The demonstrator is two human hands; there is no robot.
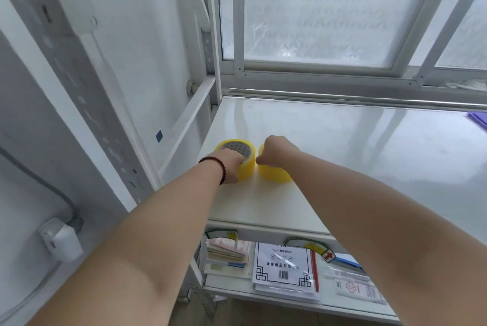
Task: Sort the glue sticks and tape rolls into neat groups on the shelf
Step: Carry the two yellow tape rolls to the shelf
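Two yellow tape rolls stand side by side near the front left corner of the white shelf (342, 156). My left hand (229, 164), with a dark bead bracelet on the wrist, grips the left tape roll (246, 164) from the near side. My right hand (275, 150) is closed over the top of the right tape roll (274, 174), which is mostly hidden beneath it. The two rolls nearly touch. No glue sticks are in view.
A purple item (478, 120) lies at the shelf's far right edge. A frosted window and a metal rail run behind the shelf. White uprights (210, 43) frame the left side. The lower shelf holds paper packs (286, 270) and envelopes.
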